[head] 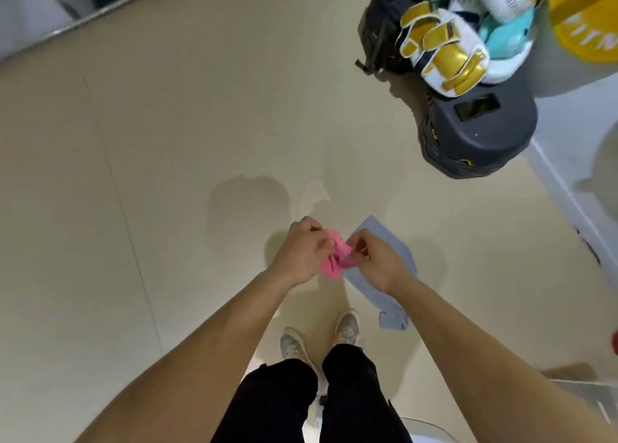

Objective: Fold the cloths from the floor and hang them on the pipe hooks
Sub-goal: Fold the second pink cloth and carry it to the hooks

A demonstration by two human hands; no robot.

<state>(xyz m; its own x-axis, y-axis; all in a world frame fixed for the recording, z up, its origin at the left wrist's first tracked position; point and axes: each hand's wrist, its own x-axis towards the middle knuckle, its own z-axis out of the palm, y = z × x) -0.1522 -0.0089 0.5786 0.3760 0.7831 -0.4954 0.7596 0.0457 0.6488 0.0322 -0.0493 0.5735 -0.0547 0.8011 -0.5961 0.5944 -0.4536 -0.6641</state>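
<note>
A small pink cloth (335, 258) hangs bunched up between both my hands, above the beige floor. My left hand (302, 252) grips its left side with curled fingers. My right hand (376, 258) pinches its right side. A light blue cloth (389, 242) lies flat on the floor just beyond and to the right of my right hand, partly hidden by that hand and forearm; its near end (394, 320) is crumpled beside my right shoe. No pipe hooks are in view.
A dark grey bag (478, 131) with gold-and-white gloves (441, 51) and teal items stands at the upper right by the white wall. A metal rail (110, 7) runs along the upper left. My shoes (347, 329) stand on open floor.
</note>
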